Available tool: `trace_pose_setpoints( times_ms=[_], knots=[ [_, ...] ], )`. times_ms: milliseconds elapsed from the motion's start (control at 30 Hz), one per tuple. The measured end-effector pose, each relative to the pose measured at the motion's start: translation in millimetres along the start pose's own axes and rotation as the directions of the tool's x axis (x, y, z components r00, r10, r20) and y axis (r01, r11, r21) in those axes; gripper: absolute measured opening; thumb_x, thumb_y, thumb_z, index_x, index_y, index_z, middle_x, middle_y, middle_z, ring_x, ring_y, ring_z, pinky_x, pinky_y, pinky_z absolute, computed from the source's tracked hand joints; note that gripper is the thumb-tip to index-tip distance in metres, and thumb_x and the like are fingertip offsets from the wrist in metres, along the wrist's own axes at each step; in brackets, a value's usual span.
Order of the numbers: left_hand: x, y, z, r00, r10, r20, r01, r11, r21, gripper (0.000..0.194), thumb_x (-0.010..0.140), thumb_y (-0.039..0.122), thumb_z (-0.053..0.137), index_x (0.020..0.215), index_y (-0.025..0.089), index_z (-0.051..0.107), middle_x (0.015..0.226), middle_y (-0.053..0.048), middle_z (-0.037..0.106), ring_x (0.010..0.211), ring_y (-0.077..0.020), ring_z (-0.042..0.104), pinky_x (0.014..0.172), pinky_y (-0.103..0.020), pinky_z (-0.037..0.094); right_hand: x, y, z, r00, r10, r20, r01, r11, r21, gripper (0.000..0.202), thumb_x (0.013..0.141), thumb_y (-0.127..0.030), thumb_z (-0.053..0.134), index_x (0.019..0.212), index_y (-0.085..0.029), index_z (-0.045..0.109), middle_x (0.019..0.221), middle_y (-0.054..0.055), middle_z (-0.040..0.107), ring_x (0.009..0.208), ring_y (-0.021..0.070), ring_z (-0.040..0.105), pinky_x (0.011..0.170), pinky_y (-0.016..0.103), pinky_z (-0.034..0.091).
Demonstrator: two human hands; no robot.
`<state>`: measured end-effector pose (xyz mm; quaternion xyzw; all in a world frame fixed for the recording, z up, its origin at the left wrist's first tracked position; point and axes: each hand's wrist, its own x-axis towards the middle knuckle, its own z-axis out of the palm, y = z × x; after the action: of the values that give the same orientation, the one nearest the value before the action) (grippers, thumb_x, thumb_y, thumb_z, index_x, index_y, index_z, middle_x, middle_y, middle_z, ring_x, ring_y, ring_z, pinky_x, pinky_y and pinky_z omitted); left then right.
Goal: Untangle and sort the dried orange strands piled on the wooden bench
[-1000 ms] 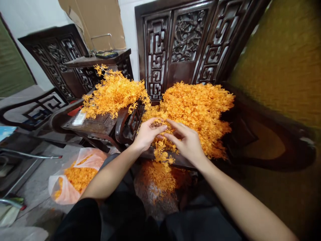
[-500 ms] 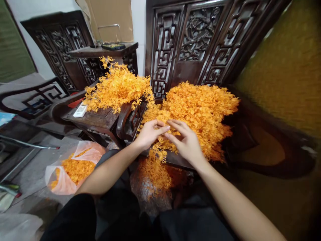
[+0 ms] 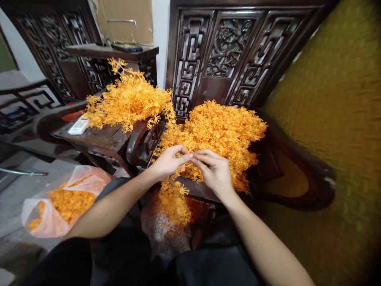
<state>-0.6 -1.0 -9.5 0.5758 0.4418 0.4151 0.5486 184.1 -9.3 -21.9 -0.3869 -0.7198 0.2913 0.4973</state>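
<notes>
My left hand (image 3: pixel 170 162) and my right hand (image 3: pixel 216 171) meet at the fingertips in the middle of the view. Both are closed in a pinch, and what lies between the fingers is too small to make out. Just behind them rises a big heap of orange plastic flower pieces (image 3: pixel 223 131) with thin, branching tips, on a dark wooden chair. Below my left hand, a bunch of the same orange pieces (image 3: pixel 174 202) hangs over the seat's front edge (image 3: pixel 199 190). Whether that bunch is connected to my fingers cannot be seen.
Left of the chair, a side table (image 3: pixel 104 139) bears another orange pile (image 3: pixel 131 101) and a small white object (image 3: pixel 79 126). On the floor, a clear plastic bag (image 3: pixel 80 178) contains more orange pieces. A dark phone-like object (image 3: pixel 126 47) lies on a higher stand behind.
My right fingers, spread apart before, have closed into a pinch against my left fingertips. The whole scene has shifted left in view as the camera turned.
</notes>
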Motion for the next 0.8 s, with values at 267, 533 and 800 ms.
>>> trace_pose_setpoints(
  times_ms=[267, 533, 800],
  knots=[
    [3, 12, -13.2, 0.966, -0.212, 0.149, 0.239, 0.952, -0.190, 0.035, 0.072, 0.038, 0.084, 0.072, 0.018, 0.056, 0.063, 0.001, 0.059, 0.051, -0.0078, 0.043, 0.049, -0.022, 0.026, 23, 19, -15, 0.979, 0.202, 0.043, -0.206, 0.952, 0.228, 0.012, 0.075, -0.032, 0.087, 0.086, -0.026, 0.086, 0.092, 0.006, 0.081, 0.088, 0.0227, 0.075, 0.084, 0.039, 0.061],
    [-4, 21, -38.5, 0.989, -0.106, 0.099, 0.124, 0.972, -0.200, 0.031, 0.081, 0.039, 0.079, 0.077, 0.017, 0.058, 0.061, 0.004, 0.053, 0.049, -0.0061, 0.038, 0.049, -0.023, 0.021, 28, 46, -56, 0.856, 0.505, -0.111, -0.351, 0.725, 0.593, 0.038, 0.053, -0.036, 0.101, 0.083, -0.021, 0.084, 0.076, 0.004, 0.078, 0.060, 0.0145, 0.070, 0.060, 0.028, 0.064],
    [0, 5, -11.7, 0.990, 0.072, 0.120, -0.083, 0.993, 0.087, 0.039, 0.097, 0.053, 0.060, 0.086, 0.016, 0.069, 0.063, 0.003, 0.051, 0.058, -0.0102, 0.041, 0.058, -0.026, 0.029, 17, 30, -5, 0.828, 0.471, 0.304, -0.521, 0.444, 0.729, 0.039, 0.068, -0.025, 0.094, 0.104, -0.020, 0.081, 0.091, 0.004, 0.078, 0.082, 0.0166, 0.076, 0.075, 0.030, 0.068]
  ],
)
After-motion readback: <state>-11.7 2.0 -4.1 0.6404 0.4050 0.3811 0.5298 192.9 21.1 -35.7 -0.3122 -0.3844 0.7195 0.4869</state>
